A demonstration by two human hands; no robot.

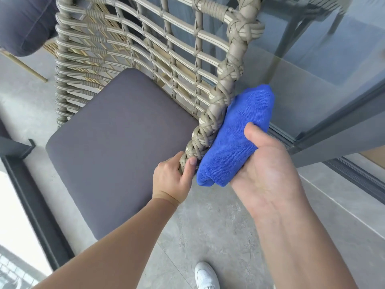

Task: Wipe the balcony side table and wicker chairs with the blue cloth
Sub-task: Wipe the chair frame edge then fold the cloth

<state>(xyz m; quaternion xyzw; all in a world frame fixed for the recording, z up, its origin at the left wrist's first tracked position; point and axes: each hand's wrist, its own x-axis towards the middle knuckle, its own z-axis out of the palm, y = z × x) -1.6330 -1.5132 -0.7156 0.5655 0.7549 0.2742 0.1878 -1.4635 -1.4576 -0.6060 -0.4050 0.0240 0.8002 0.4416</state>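
Wicker chair arm, mid-wipe: both hands on the rail.

We noted the left hand with fingers curled round the lower end of the woven arm rail, steadying it; the right hand gripped the folded blue cloth, thumb on top, the cloth pressed against the rail's outer side. Risks, as we judged them: the cloth could snag on the knotted wraps and unfold, or a hard push could shift the wicker chair towards the glass panel just beside it. Grey seat cushion lay inside the frame. The floor was grey concrete; a white shoe stood below.
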